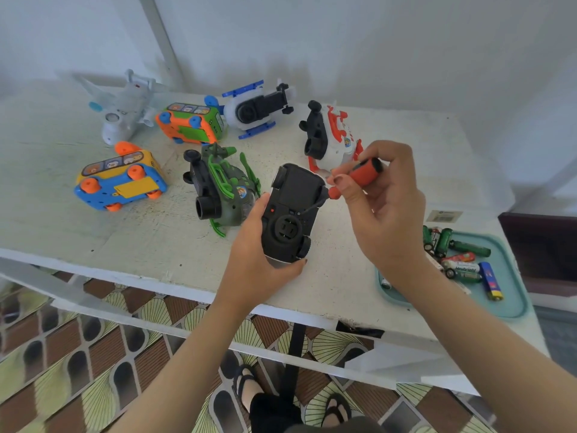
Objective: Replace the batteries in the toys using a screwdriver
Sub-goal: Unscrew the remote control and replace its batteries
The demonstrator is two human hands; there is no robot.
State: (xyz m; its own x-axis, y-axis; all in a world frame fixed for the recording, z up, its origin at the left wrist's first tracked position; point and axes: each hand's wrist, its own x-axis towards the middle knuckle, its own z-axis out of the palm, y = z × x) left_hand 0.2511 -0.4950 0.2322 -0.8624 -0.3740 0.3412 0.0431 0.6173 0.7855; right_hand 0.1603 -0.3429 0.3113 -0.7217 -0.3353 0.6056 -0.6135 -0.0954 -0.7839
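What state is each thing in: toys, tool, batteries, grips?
black car, underside up, held in left grip.
screwdriver, pinched by right grip, tip on car's underside.
batteries, loose in teal tray.
blue bus, on its side, yellow cover on.
orange bus, on its side, green cover on.
green helicopter, on its side.

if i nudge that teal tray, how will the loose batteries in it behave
The loose cylindrical batteries lie on their sides in a heap, so they would probably roll and clatter. The shallow teal plastic tray has a raised rim, which likely keeps them in.
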